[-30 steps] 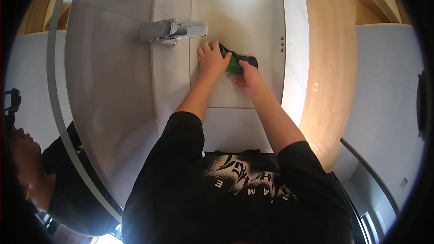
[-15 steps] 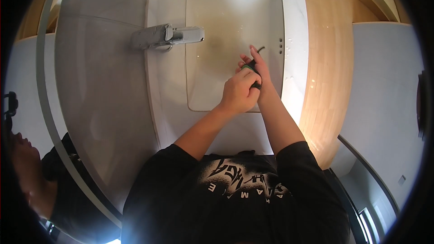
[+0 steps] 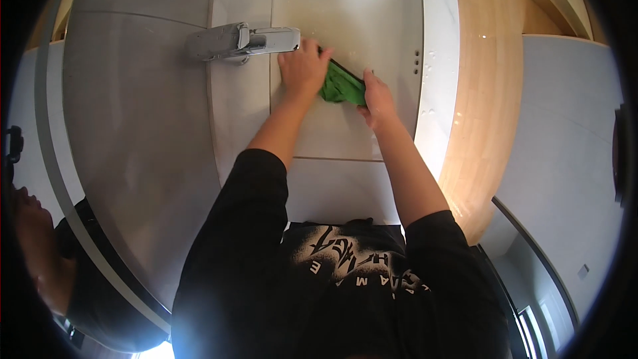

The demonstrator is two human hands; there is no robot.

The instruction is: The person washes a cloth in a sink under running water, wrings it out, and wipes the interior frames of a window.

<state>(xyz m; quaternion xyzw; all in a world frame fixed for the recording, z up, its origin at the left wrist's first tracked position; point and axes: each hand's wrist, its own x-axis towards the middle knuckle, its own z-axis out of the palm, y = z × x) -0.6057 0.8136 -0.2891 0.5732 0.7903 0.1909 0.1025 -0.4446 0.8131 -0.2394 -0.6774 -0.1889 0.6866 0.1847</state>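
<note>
A green cloth [image 3: 341, 88] with a dark edge stretches over the sink basin [image 3: 345, 139] between my two hands. At its left end, my left hand [image 3: 304, 73] is closed on it, back of the hand up, with the fingers right by the tip of the faucet spout. My right hand [image 3: 377, 98] grips the other end, thumb pointing away from me. The cloth sags in folds between them. Parts of the left fingers are hidden and slightly blurred.
A chrome faucet [image 3: 226, 42] reaches over the basin from the left, by a mirror-like panel [image 3: 126, 106]. Water drops lie on the white counter [image 3: 435, 86] to the right. Beyond that runs a light wooden surface [image 3: 485, 93].
My hands have moved apart. The left went left and forward to the faucet tip; the bundle, dark and squeezed between the hands before, is now spread out as a green cloth.
</note>
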